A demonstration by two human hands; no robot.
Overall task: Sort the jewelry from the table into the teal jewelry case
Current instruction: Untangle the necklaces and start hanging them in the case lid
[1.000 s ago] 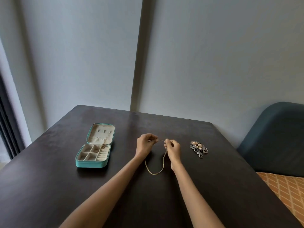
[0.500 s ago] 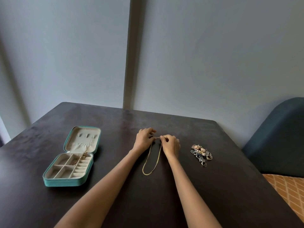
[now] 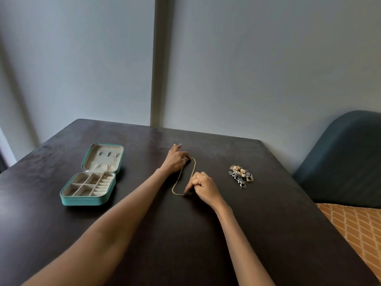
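Note:
A thin gold chain necklace (image 3: 193,169) lies as a long loop on the dark table (image 3: 268,223). My left hand (image 3: 175,162) presses on the loop's far end, with two fingers stretched out. My right hand (image 3: 203,182) is closed and pinches the loop's near end against the table. The teal jewelry case (image 3: 82,201) stands open to the left, lid tilted back, with cream compartments and a small gold piece (image 3: 106,173) hanging at its hinge. A pile of gold and silver jewelry (image 3: 240,174) lies to the right of my hands.
A grey wall rises behind the table's far edge. A dark blue chair back (image 3: 340,162) stands at the right, above an orange patterned cushion (image 3: 354,228).
The necklace went from hanging between my raised hands to lying flat on the table. My right hand slid from the far end down to the loop's near end.

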